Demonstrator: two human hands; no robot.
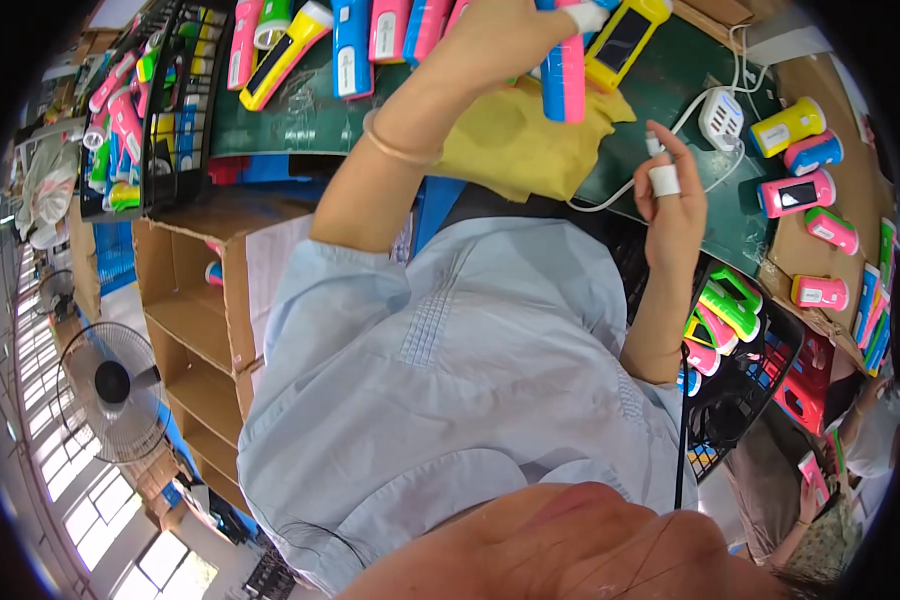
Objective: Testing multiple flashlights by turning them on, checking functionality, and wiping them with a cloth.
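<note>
My left hand (505, 40) reaches across the table top, its fingers partly cut off by the upper edge. It grips a pink and blue flashlight (564, 85) that points down over a yellow cloth (515, 145). Beside it lies a yellow flashlight (625, 42) with a dark panel. Farther right, my right hand (675, 205) is raised near the table edge with fingers bent and apart; white wraps cover some fingertips. No held thing is visible in it. A white cable (620, 195) passes close by, leading toward a white multi-port charger (721, 118).
More flashlights (350, 50) line the green table (280, 130). Several stand on cardboard (780, 235) at right. Black baskets (175, 150) of flashlights flank me, one low at right. Cardboard shelves (195, 290) and a fan (112, 383) are at left. Another person (785, 490) sits at lower right.
</note>
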